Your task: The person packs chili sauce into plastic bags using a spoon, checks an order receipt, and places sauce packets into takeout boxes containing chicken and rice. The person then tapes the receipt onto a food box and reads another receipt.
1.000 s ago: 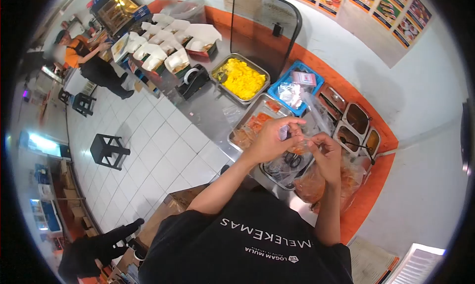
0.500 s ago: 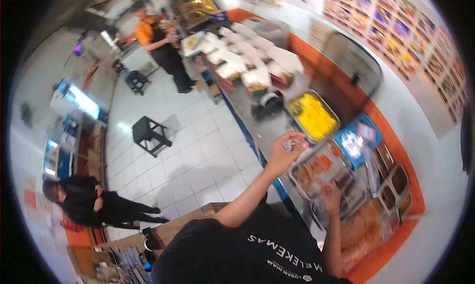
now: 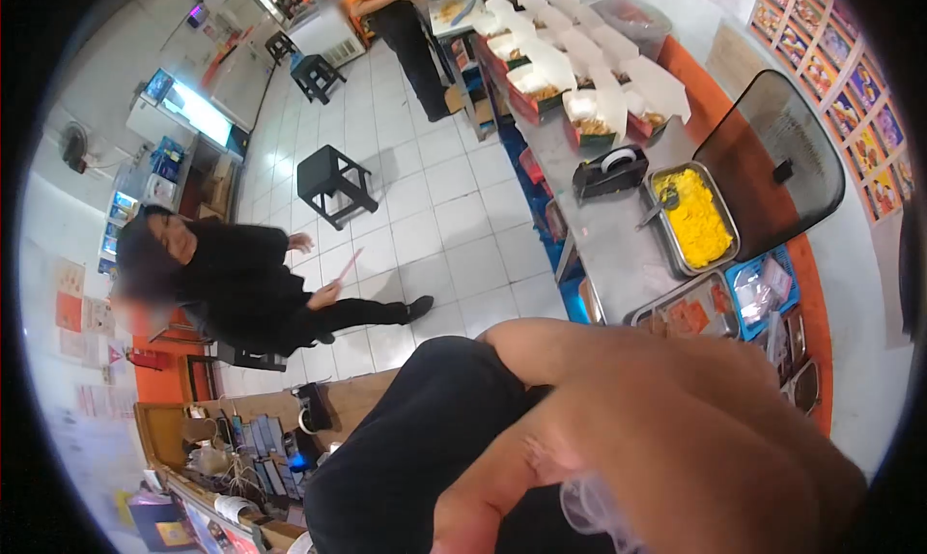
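Note:
A large bare hand fills the lower right, very close to the camera; by the arm leading into it, it seems to be my left hand point(image 3: 676, 438). Its thumb bends down to the lower left. Below the thumb a crumpled-looking clear plastic piece point(image 3: 589, 513) shows in the grip, its kind not clear. My right hand cannot be made out and may be hidden behind. Past the hand lie a metal tray of yellow shredded food point(image 3: 703, 227) with a spoon in it, and a partly covered tray with orange pieces point(image 3: 649, 314).
Open food boxes point(image 3: 594, 119) line the steel counter behind a black tape dispenser point(image 3: 610, 172). A blue basket point(image 3: 739, 293) sits near the orange wall edge. Black stools point(image 3: 333, 179) stand on the tiled floor. One person point(image 3: 241, 284) in black stands left; another point(image 3: 372, 3) in orange stands at the counter.
My left hand has come up from the trays towards the camera. My right hand has gone from sight. The view has shifted, and the person in black now holds a thin pink item.

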The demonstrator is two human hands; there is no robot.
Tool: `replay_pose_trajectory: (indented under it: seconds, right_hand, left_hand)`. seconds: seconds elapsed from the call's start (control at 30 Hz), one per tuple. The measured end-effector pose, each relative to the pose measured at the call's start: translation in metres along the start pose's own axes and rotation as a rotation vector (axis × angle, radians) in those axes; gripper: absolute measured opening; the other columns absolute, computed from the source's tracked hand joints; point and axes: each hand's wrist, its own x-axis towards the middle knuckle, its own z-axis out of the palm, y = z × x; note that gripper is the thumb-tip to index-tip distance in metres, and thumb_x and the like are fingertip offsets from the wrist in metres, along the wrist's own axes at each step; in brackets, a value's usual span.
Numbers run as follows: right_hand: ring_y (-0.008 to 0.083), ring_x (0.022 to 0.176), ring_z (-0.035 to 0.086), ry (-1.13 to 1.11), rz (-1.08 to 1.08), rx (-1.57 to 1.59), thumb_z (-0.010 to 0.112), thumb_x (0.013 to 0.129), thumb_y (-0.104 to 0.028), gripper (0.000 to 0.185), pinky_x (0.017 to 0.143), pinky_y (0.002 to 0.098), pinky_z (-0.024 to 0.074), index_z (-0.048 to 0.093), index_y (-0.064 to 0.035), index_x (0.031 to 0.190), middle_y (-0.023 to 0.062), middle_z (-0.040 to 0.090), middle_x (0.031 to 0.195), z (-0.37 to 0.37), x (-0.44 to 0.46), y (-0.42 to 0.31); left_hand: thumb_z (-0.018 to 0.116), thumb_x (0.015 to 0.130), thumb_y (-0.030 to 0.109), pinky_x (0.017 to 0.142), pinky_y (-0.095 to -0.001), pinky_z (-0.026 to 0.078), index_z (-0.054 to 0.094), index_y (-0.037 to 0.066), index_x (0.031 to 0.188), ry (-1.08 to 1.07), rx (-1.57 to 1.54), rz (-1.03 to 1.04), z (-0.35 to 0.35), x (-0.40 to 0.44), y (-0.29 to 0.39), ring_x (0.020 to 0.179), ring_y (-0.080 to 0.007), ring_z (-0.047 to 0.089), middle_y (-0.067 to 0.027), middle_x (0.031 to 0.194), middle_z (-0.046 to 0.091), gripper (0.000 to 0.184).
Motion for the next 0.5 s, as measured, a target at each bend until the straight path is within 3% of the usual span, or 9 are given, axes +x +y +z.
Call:
replay_pose_trajectory:
  seconds: [0.33, 0.47, 0.5]
  right_hand:
    - [0.0195, 0.095, 0.067, -0.035, 0.099, -0.029, 0.074, 0.095, -0.016, 0.041, 0.083, 0.0348, 0.0544, 0.062, 0.0005, 0.131, 0.0125, 0.070, 0.111, 0.017, -0.021, 0.039]
    - [0.0185, 0.093, 0.067, -0.025, 0.139, -0.039, 0.074, 0.096, -0.015, 0.037, 0.081, 0.0341, 0.0542, 0.063, 0.0011, 0.128, 0.0122, 0.070, 0.107, 0.022, -0.020, 0.047]
    - [0.0183, 0.093, 0.067, -0.033, 0.158, -0.056, 0.074, 0.096, -0.015, 0.037, 0.081, 0.0340, 0.0542, 0.064, 0.0012, 0.127, 0.0122, 0.071, 0.106, 0.024, -0.022, 0.051]
  left_hand:
    - [0.073, 0.097, 0.031, 0.078, -0.0309, 0.054, 0.046, 0.006, 0.147, 0.093, -0.159, -0.241, -0.037, -0.030, -0.003, 0.082, -0.0179, 0.065, -0.0186, 0.122, 0.066, 0.062]
    - [0.072, 0.098, 0.034, 0.081, -0.0320, 0.055, 0.043, 0.005, 0.156, 0.446, -0.230, -0.603, -0.081, -0.095, -0.032, 0.085, -0.0191, 0.067, -0.0212, 0.128, 0.067, 0.071]
    - [0.069, 0.102, 0.029, 0.087, -0.0328, 0.055, 0.040, 0.003, 0.157, 0.560, -0.313, -0.687, -0.086, -0.120, -0.046, 0.095, -0.0203, 0.068, -0.0217, 0.132, 0.066, 0.068]
